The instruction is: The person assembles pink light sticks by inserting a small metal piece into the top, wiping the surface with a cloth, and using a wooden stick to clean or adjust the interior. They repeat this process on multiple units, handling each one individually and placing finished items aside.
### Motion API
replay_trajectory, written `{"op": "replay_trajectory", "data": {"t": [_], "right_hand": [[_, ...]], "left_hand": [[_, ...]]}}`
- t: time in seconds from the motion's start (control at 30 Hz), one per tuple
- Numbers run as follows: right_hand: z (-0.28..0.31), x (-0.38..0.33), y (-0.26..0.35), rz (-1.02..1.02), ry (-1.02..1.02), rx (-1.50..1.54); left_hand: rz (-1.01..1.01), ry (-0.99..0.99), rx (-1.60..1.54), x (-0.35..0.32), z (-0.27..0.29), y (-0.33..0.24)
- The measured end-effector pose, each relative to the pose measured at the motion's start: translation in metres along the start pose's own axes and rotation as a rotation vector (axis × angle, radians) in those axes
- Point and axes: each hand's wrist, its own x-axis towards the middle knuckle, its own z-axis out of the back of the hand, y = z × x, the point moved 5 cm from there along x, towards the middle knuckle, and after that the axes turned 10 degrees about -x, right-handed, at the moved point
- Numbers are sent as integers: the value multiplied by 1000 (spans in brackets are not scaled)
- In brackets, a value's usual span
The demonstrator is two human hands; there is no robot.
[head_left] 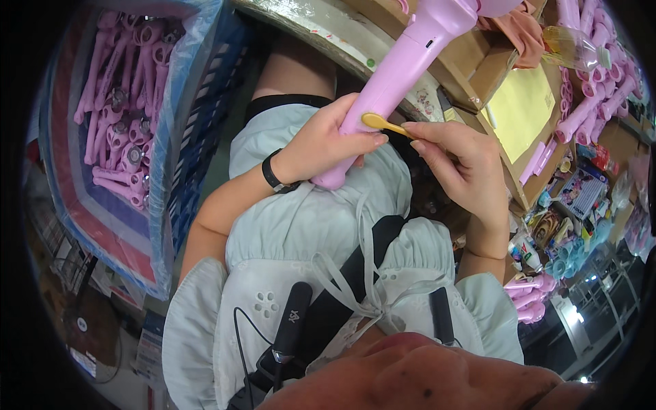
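Note:
A pink handheld device (400, 75) with a long rounded handle slants up from my lap, and its upper end runs out at the top of the picture. A small dark slot shows on its side. My left hand (318, 143) is wrapped round the lower part of the handle, thumb across the front. In my right hand (458, 160), pinched between thumb and fingers, is a small yellow spoon-shaped tool (378, 122) with a dark stretch along its stem. Its oval head lies against the handle, just above my left thumb.
On the left stands a blue basket (195, 137) lined with clear plastic, holding many pink pieces (126, 102). A workbench on the right bears a cardboard tray (488, 85), yellow paper (523, 116), a clear bottle (574, 48) and piled pink pieces (601, 96).

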Motion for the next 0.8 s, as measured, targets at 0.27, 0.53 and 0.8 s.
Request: {"op": "replay_trajectory", "data": {"t": [0.27, 0.53, 0.8], "right_hand": [[1, 0, -3, -67, -49, 33], [6, 2, 1, 3, -159, -67], [0, 1, 2, 21, -32, -148]], "left_hand": [[18, -5, -40, 1, 1, 0], [-1, -6, -19, 1, 2, 0], [-15, 1, 32, 2, 2, -1]]}}
